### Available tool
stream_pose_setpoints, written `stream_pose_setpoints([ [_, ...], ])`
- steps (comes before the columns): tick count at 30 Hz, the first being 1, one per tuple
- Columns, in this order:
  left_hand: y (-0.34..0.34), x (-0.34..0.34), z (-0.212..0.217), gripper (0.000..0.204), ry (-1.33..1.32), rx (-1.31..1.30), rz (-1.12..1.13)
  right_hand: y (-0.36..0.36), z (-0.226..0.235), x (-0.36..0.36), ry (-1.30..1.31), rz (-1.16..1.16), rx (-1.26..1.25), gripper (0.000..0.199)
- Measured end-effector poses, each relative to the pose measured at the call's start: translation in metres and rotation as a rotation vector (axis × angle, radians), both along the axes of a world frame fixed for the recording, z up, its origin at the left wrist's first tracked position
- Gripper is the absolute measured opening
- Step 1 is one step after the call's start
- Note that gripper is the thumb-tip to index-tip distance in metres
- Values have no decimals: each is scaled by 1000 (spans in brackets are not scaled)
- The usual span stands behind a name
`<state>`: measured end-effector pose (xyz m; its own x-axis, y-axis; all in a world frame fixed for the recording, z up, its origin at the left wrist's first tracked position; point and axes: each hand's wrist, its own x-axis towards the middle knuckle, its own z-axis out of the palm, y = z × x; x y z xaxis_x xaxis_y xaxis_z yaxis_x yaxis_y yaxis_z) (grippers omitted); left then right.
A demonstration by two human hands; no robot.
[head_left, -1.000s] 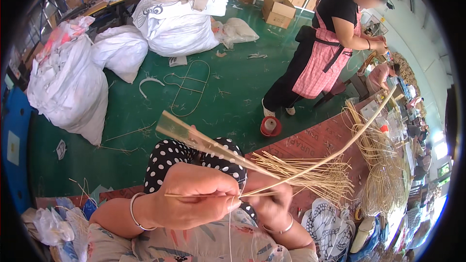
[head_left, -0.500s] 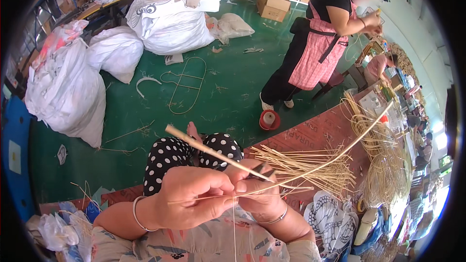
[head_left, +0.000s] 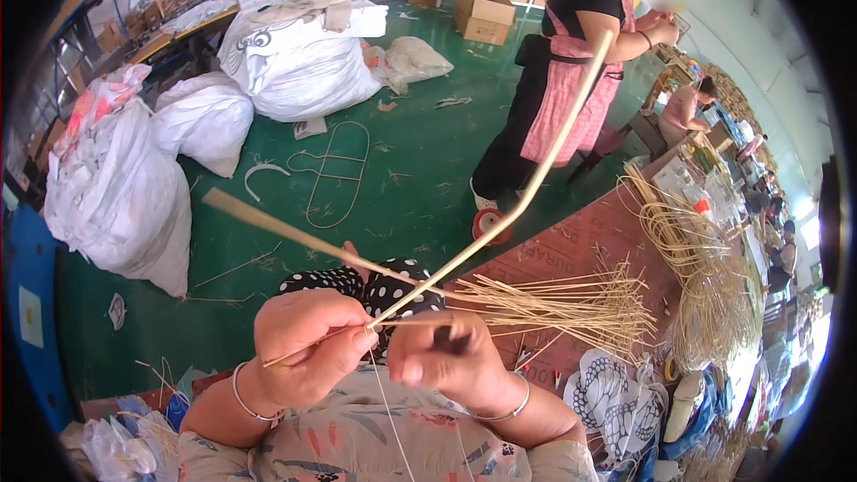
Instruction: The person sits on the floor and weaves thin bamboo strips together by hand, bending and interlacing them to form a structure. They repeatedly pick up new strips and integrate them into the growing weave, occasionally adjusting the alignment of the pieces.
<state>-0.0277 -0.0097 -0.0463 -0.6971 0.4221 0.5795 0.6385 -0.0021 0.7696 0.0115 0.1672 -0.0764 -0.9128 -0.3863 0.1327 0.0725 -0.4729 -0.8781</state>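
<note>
My left hand (head_left: 312,344) is closed, pinching thin rattan-like sticks where they cross between thumb and forefinger. A long bent stick (head_left: 544,174) rises from this pinch to the upper right. A second stick (head_left: 312,241), smeared at its far end, slants from upper left toward my right hand. A short thin stick (head_left: 420,322) crosses at the pinch. From there a pale thread (head_left: 390,419) hangs across my patterned top. My right hand (head_left: 451,353), partly blurred, is curled beside the crossing, with a small dark thing (head_left: 457,340) at its fingers that I cannot make out.
Loose sticks (head_left: 571,308) lie on a reddish board (head_left: 536,259) at my right, beside coiled canes (head_left: 692,259). A person in a pink apron (head_left: 571,94) stands ahead near a red bucket (head_left: 489,225). White sacks (head_left: 125,196) and a wire-like frame (head_left: 337,174) are on the green floor.
The held sticks have turned: the bent one now points more steeply upward, and the other reaches further left. Both hands appear slightly left, and my right hand has drawn back from the crossing.
</note>
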Motion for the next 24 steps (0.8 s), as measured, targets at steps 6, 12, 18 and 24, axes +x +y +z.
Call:
stream_pose_setpoints([
  [6, 10, -9, -1, 7, 126, -75, 147, -5, -2, 2, -43, 69, -10, 17],
  [12, 20, -11, -1, 18, 316, -130, 97, -8, 21, 10, 144, 43, -210, 27],
  [18, 13, 16, 32, 17, 248, -28, -99, -9, 33, 20, 165, 552, -780, 23],
  [24, 10, 22, 39, 19, 329, -13, -218, 5, 55, 28, 1084, -457, 363, 16],
])
